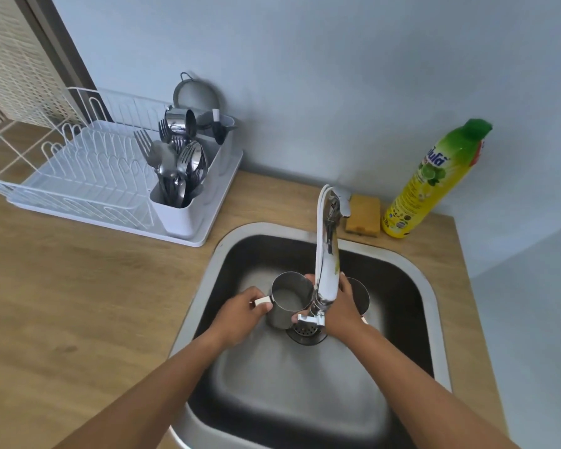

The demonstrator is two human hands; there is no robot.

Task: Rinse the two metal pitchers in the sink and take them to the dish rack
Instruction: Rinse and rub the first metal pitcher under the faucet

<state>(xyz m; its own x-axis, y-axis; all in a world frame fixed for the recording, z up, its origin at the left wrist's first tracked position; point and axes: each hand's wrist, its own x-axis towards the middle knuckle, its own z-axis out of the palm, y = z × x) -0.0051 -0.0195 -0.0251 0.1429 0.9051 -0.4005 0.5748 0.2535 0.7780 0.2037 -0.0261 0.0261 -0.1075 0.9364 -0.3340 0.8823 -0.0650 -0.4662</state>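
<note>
Silver pitcher (290,298); white rack (88,176); yellow-green bottle (434,179).

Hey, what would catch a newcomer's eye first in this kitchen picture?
Both hands meet in the sink under the faucet: the left hand grips the handle of a metal pitcher while the right hand wraps its body. A yellow bottle with a green cap stands at the back right, and a white dish rack holding cutlery sits at left.

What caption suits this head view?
Left hand on its handle, right hand round its body: metal pitcher held beneath the faucet, second pitcher beside it.
</note>
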